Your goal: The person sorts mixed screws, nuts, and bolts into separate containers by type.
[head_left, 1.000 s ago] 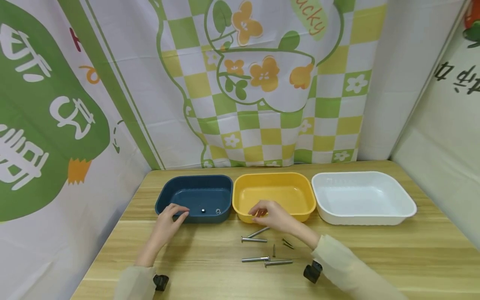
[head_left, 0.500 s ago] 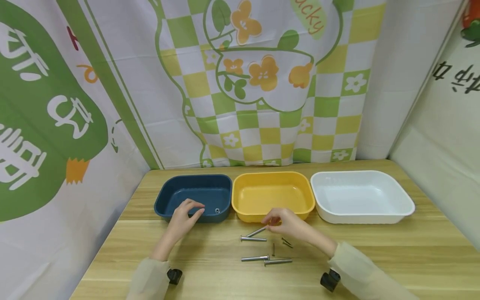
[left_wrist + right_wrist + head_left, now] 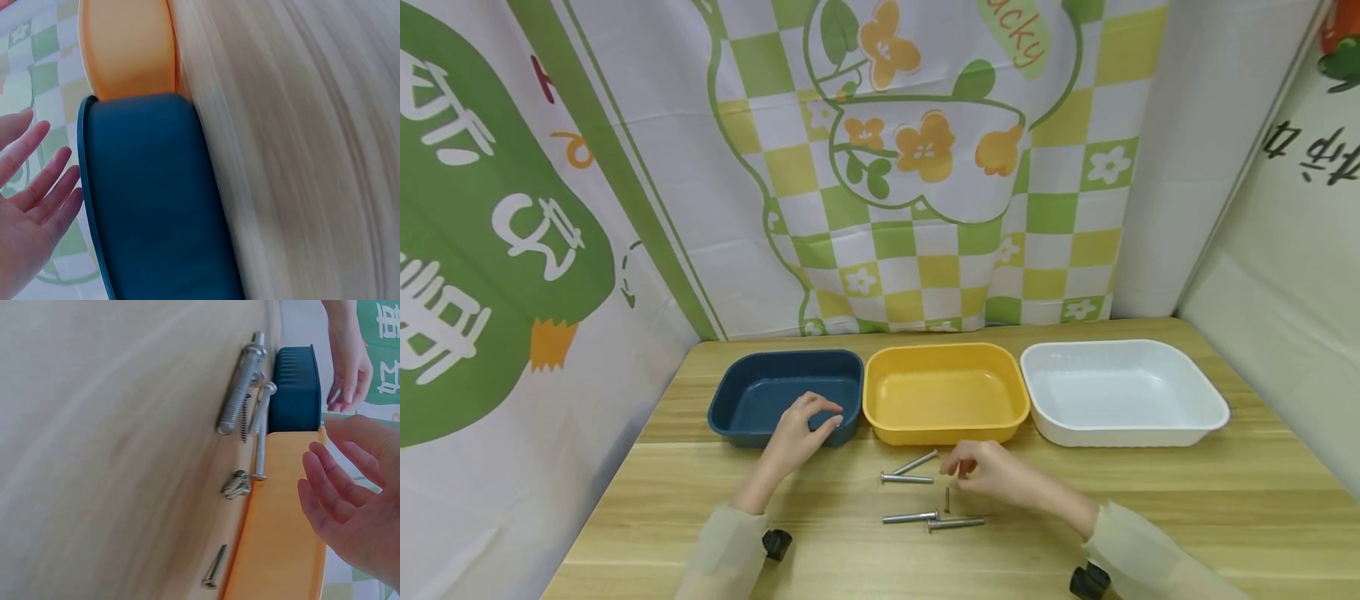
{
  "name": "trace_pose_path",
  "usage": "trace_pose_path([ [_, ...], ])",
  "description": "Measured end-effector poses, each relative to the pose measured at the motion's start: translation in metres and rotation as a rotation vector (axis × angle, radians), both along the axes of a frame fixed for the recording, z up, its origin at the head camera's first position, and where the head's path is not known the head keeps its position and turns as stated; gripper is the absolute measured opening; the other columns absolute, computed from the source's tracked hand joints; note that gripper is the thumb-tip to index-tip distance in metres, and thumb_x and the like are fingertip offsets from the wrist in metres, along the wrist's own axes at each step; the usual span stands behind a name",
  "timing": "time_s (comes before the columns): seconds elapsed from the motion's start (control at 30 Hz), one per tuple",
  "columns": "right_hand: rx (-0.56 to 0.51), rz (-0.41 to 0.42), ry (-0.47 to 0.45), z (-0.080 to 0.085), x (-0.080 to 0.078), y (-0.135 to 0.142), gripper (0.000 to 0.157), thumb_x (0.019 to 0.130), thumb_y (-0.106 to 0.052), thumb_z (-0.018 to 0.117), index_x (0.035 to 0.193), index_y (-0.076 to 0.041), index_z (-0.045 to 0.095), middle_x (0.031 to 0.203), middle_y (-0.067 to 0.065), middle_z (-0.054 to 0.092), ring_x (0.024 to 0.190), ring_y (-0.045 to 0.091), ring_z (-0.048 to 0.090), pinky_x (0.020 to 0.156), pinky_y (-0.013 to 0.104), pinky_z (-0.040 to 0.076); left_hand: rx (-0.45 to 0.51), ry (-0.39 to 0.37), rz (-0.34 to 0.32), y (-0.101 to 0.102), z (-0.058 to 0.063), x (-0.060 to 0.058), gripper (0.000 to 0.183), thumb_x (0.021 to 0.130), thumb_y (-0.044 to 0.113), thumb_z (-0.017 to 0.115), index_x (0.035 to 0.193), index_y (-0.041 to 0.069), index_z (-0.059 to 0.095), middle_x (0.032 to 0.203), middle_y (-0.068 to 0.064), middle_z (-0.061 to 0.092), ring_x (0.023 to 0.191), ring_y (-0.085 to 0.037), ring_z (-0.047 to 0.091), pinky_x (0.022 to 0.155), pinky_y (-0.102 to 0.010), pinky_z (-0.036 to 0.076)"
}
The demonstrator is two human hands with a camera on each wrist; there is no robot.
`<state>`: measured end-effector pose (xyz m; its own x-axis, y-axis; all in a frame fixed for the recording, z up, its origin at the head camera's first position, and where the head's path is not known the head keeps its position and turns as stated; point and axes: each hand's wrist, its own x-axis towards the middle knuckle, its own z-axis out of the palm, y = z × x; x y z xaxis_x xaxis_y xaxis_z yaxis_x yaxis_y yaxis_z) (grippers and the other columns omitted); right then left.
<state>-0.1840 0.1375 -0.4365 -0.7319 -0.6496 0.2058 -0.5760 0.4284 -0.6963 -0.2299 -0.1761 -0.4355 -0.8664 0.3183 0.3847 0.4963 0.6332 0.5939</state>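
My left hand hovers over the front right of the dark blue tray. Its fingers look loosely spread in the left wrist view, with nothing held. The tray floor near its fingertips is partly hidden by the hand. My right hand is above the table in front of the yellow tray, fingers relaxed and thumb apart from them. Below it stands a small screw; more small screws show in the right wrist view. Long silver bolts lie left of this hand, and another bolt lies nearer the front.
To the right of the yellow tray is a white tray, the three trays side by side along the back of the wooden table. Behind them hangs a checked, flowered cloth. Printed cloths also line both sides.
My left hand has shifted right along the blue tray, covering the nuts seen there before. My right hand has come from the yellow tray's front edge toward the front right, over the small screws.
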Motion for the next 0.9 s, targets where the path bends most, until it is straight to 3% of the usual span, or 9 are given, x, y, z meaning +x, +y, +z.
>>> trace_pose_path([
  [0.17,0.017,0.025,0.022,-0.004,0.006,0.005,0.013,0.076,0.005,0.063,0.087,0.0,0.067,0.083,0.008,0.065,0.072,0.012,0.059,0.068,0.026,0.05,-0.005,0.013,-0.033,0.011,0.0,-0.001,0.014,0.084,0.016,0.066,0.096,0.01,0.068,0.096,-0.003,0.058,0.094,-0.026,0.056,0.08,-0.045,0.046],
  [0.4,0.052,0.044,-0.063,-0.007,0.012,0.008,0.013,0.077,-0.003,0.068,0.09,-0.001,0.066,0.087,0.007,0.065,0.075,0.01,0.059,0.067,0.023,0.05,-0.008,0.018,-0.09,0.024,-0.002,-0.004,0.014,0.083,0.014,0.067,0.097,0.01,0.068,0.096,-0.002,0.058,0.094,-0.026,0.056,0.079,-0.045,0.046],
  [0.7,0.05,0.083,-0.105,-0.015,0.018,0.009,0.015,0.075,0.0,0.069,0.089,-0.002,0.067,0.085,0.003,0.061,0.075,0.005,0.057,0.067,0.02,0.05,-0.04,0.002,-0.155,0.035,-0.004,-0.008,0.017,0.082,0.013,0.068,0.098,0.007,0.067,0.1,-0.005,0.058,0.095,-0.022,0.056,0.08,-0.04,0.047],
  [0.9,0.067,0.084,-0.118,-0.018,0.019,0.011,0.017,0.073,0.001,0.069,0.089,-0.002,0.067,0.084,0.0,0.061,0.075,0.003,0.055,0.067,0.02,0.049,-0.037,-0.036,-0.182,0.038,-0.005,-0.008,0.015,0.083,0.012,0.067,0.097,0.008,0.066,0.1,-0.006,0.058,0.095,-0.028,0.056,0.08,-0.045,0.046],
])
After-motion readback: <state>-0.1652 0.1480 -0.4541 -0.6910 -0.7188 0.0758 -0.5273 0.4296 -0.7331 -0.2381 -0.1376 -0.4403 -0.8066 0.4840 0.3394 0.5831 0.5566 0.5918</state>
